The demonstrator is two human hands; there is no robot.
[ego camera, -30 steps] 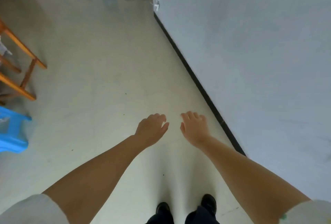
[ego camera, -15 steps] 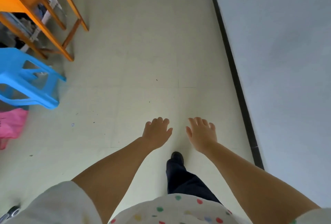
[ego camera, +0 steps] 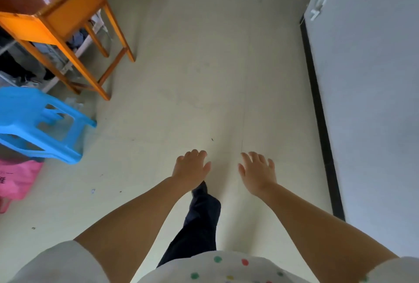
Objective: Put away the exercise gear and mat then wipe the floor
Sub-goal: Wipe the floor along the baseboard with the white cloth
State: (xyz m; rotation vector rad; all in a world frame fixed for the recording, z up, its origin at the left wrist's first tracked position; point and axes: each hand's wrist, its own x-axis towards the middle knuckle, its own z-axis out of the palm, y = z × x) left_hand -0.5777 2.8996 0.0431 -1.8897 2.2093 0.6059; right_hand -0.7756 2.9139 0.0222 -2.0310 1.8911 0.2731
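Head view, near to far: both hands, left hand (ego camera: 191,170) and right hand (ego camera: 258,172), hang with fingers spread and holding nothing (no gear or mat in sight), so keep walking the bare floor (ego camera: 204,78) between stool (ego camera: 34,122), desk (ego camera: 56,10) and wall (ego camera: 374,78).

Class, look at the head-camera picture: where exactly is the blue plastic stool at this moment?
The blue plastic stool stands on the floor at the left edge of the view, just nearer than the orange wooden table, with a pink bag beside it.
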